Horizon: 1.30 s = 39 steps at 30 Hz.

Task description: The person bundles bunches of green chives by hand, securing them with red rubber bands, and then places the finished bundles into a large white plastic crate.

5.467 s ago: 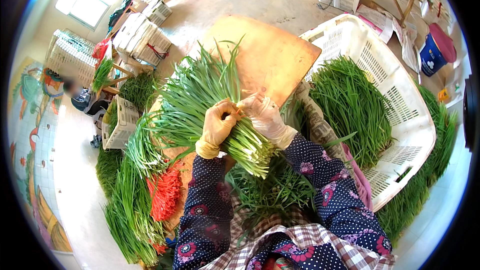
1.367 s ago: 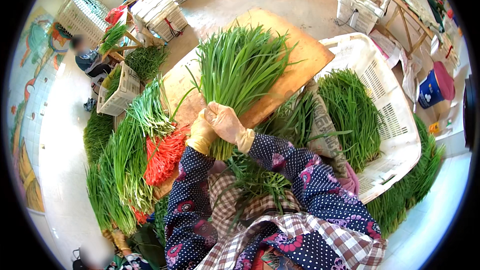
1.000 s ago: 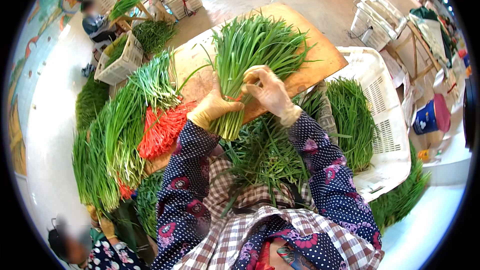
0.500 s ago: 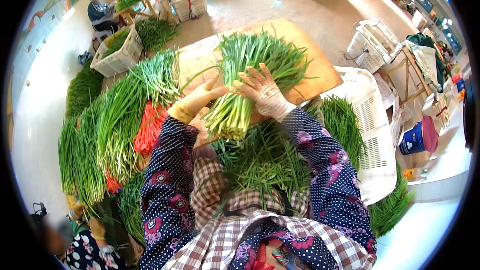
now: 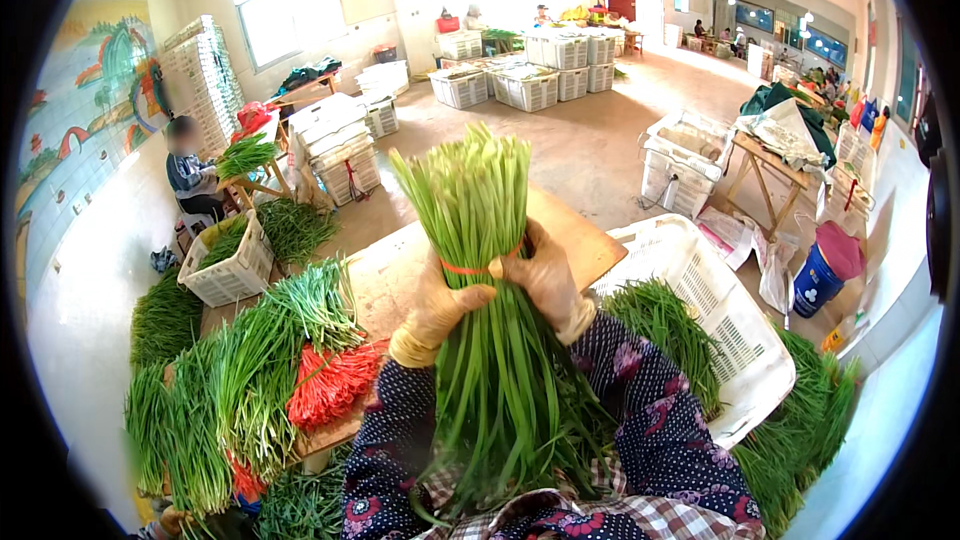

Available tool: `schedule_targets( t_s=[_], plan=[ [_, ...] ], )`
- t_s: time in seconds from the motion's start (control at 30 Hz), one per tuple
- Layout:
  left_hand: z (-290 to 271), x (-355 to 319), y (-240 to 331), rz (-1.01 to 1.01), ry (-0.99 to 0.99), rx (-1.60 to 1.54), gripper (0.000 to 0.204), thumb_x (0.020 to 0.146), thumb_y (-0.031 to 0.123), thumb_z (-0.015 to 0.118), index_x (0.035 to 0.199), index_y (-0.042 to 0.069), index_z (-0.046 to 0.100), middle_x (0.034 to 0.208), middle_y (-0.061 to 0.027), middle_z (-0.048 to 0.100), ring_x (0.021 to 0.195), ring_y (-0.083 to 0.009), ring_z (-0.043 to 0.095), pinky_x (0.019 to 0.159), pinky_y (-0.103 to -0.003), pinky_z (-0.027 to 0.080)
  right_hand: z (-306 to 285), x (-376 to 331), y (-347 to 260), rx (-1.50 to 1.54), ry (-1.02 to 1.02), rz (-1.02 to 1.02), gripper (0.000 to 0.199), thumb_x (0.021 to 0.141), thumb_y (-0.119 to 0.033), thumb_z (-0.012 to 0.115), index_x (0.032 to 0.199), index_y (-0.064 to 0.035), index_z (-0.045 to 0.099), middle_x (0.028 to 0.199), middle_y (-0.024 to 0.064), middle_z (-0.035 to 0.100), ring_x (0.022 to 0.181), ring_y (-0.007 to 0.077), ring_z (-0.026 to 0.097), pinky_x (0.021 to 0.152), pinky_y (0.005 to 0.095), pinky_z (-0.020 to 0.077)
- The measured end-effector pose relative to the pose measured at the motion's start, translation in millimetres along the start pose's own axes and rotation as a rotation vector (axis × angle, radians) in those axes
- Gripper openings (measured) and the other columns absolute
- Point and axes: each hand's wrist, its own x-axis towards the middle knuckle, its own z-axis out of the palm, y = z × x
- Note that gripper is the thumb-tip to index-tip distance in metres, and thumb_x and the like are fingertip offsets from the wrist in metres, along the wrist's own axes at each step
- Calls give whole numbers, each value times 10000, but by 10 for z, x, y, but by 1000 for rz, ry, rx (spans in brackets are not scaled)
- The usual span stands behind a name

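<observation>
A thick bunch of garlic chives (image 5: 480, 210) stands upright in front of me, pale cut ends up and green leaves hanging down toward my lap. An orange-red tie (image 5: 465, 269) circles it at mid-height. My left hand (image 5: 438, 312), in a pale glove, wraps its left side just under the tie. My right hand (image 5: 548, 280), gloved too, grips the right side, its thumb lying beside the tie. Left of the hands, a pile of red ties (image 5: 335, 380) lies on the wooden board (image 5: 385, 260), beside heaped chive bunches (image 5: 250, 370).
A white plastic crate (image 5: 745, 365) with loose chives (image 5: 665, 335) stands at my right. Another crate (image 5: 230, 265) sits at the left, near a seated person (image 5: 190, 170). Stacked crates (image 5: 340, 145) stand beyond the board. A blue bucket (image 5: 822, 275) is at the far right.
The bunch has gone from lying on the board to upright, its cut ends now up. Both hands have closed around it. The view has tilted up toward the room.
</observation>
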Motion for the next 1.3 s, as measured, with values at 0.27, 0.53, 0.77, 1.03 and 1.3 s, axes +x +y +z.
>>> schedule_targets(
  t_s=[0.27,0.53,0.77,1.03,1.3],
  plan=[
    [320,-416,-211,114,44,99,732,625,150,759,1239,-2,389,1114,-80,551,1006,-170,544,886,-311,436,-120,-624,-96,-327,-12,-115,847,657,-230,781,1333,-2,324,1236,84,417,1177,195,387,996,321,315],
    [410,-545,-349,159,39,41,845,577,245,840,1249,-4,394,1162,-99,539,1053,-191,529,909,-325,423,-217,-908,-39,-221,-9,-42,1055,596,-84,788,1418,-44,129,1405,100,301,1285,203,280,1050,323,259],
    [274,-542,-483,135,127,86,731,647,221,789,1233,1,414,1126,-104,553,1023,-184,537,884,-308,439,-41,-886,-81,-200,-72,31,1123,618,-28,782,1434,-120,15,1344,101,349,1223,209,358,979,320,379],
    [324,-277,-281,-58,123,-285,725,676,176,767,1265,23,372,1158,-103,521,1033,-186,520,867,-300,450,-112,-512,80,54,8,63,1005,648,-11,768,1421,-142,140,1323,74,362,1109,196,478,905,310,460],
    [153,-966,-1210,91,166,-224,1021,593,154,817,1375,82,164,1288,-93,381,1174,-217,401,969,-352,372,-30,-493,210,-433,-127,207,970,628,-82,796,1396,-58,203,1231,91,478,1093,198,481,926,296,403]
  ],
)
